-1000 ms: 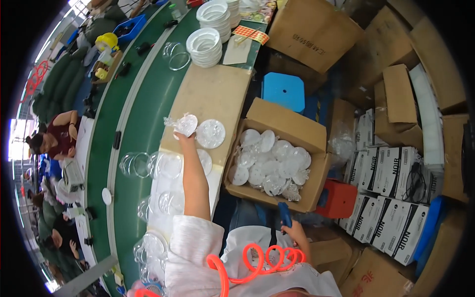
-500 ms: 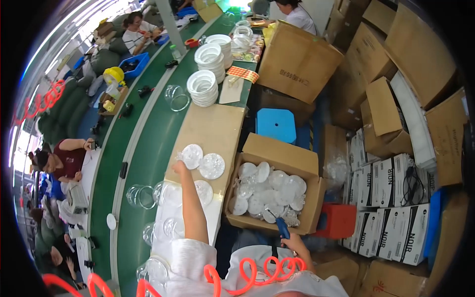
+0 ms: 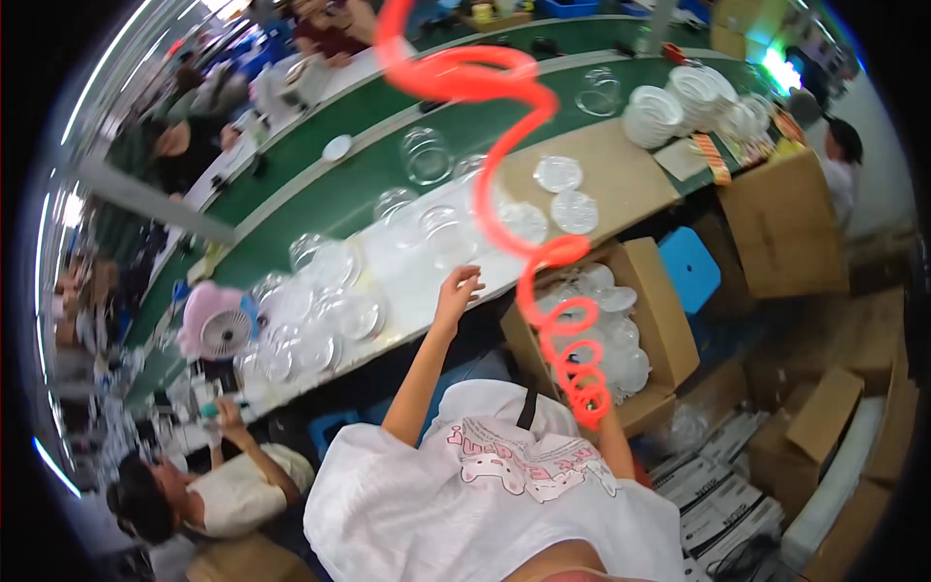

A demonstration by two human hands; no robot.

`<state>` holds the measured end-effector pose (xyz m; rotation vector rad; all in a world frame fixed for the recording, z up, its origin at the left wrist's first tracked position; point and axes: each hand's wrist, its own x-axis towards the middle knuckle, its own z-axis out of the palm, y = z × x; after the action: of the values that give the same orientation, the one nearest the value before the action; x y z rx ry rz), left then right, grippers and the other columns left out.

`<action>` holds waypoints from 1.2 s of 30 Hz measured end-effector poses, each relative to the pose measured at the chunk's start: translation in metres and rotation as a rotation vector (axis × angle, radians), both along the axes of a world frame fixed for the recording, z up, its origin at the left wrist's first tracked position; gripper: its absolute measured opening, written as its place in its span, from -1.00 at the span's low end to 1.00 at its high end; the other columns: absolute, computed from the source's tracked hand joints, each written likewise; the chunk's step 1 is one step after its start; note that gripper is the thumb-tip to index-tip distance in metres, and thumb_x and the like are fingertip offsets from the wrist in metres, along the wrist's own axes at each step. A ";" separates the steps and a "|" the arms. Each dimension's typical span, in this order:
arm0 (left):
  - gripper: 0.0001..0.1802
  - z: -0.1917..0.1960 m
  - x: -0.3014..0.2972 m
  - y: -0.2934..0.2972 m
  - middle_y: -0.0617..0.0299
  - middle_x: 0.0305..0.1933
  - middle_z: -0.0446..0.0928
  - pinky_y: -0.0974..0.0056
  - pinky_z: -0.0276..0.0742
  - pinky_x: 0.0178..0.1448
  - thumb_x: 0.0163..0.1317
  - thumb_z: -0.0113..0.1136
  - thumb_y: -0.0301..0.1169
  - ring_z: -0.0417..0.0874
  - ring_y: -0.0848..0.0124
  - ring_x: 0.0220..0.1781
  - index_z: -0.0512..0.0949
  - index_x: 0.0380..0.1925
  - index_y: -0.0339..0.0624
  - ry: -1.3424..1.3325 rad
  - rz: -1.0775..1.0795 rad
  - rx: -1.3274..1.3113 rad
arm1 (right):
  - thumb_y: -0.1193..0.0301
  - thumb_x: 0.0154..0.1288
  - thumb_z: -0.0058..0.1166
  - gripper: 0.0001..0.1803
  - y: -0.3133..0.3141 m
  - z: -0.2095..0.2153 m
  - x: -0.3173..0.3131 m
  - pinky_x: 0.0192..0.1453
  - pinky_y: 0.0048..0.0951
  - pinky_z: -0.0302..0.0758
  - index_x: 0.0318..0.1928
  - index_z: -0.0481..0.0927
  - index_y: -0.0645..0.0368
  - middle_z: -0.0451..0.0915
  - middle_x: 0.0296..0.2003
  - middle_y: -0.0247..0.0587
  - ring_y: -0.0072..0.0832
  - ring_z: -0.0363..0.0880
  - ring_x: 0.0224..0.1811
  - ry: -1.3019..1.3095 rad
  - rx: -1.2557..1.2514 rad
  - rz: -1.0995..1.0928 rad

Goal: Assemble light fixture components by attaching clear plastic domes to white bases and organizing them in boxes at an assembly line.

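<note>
My left hand [image 3: 459, 294] hangs over the front edge of the white-topped bench [image 3: 407, 272], fingers loosely bent and apart, with nothing in them. Beyond it lie clear round plastic covers [image 3: 446, 228], some stacked or nested. Two flat clear discs, one a wrapped disc [image 3: 559, 174] and the other a textured disc [image 3: 574, 210], rest on the cardboard part of the bench. My right forearm [image 3: 615, 448] reaches beside an open carton [image 3: 659, 330] holding several bagged discs [image 3: 626, 339]. The red coiled air hose [image 3: 582, 378] covers my right hand, so its fingers and anything held are hidden.
The hose crosses right in front of the bench. At left stand more clear covers [image 3: 315, 335] and a pink fan [image 3: 218, 320]; a co-worker [image 3: 233, 475] sits nearby. White ring stacks [image 3: 652, 116], a blue stool [image 3: 690, 269] and a large carton [image 3: 784, 228] are at right.
The view has swung left. My left hand has come back from the discs toward the bench's near edge. The blue-handled tool seen in my right hand earlier is now hidden behind the hose.
</note>
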<state>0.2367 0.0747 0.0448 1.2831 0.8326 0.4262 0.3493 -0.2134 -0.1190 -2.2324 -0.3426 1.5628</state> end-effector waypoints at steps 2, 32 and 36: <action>-0.67 0.002 -0.057 -0.003 0.17 -0.07 0.43 0.29 0.43 -0.10 0.18 -0.02 -0.30 0.53 0.36 -0.12 0.39 -0.08 -0.20 0.025 0.172 -0.002 | 0.20 -0.06 0.06 -0.65 0.009 0.007 -0.019 -0.40 -0.42 0.41 -0.35 0.56 0.23 0.56 -0.48 -0.10 -0.39 0.55 -0.41 0.014 0.022 0.051; -0.07 -0.044 -0.023 0.203 -0.24 0.21 0.05 -0.05 0.22 0.12 -0.21 0.29 -0.17 0.08 -0.12 0.24 0.06 0.20 -0.12 0.460 0.601 0.734 | 0.31 -0.02 0.10 -0.54 0.098 0.082 -0.025 -0.25 -0.43 0.40 -0.07 0.40 0.20 0.49 -0.26 -0.08 -0.39 0.50 -0.25 0.007 0.252 -0.009; -0.06 -0.053 -0.023 0.209 -0.22 0.25 -0.02 -0.08 0.22 0.10 -0.20 0.28 -0.15 0.05 -0.12 0.26 0.04 0.21 -0.09 0.491 0.537 0.692 | 0.32 -0.02 0.11 -0.52 0.151 0.094 -0.036 -0.23 -0.44 0.40 -0.03 0.38 0.19 0.48 -0.23 -0.08 -0.39 0.49 -0.23 0.013 0.291 -0.073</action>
<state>0.2138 0.2839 -0.0082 1.8348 1.5440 0.8993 0.3134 -0.0629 -0.0253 -1.9883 -0.4492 1.3908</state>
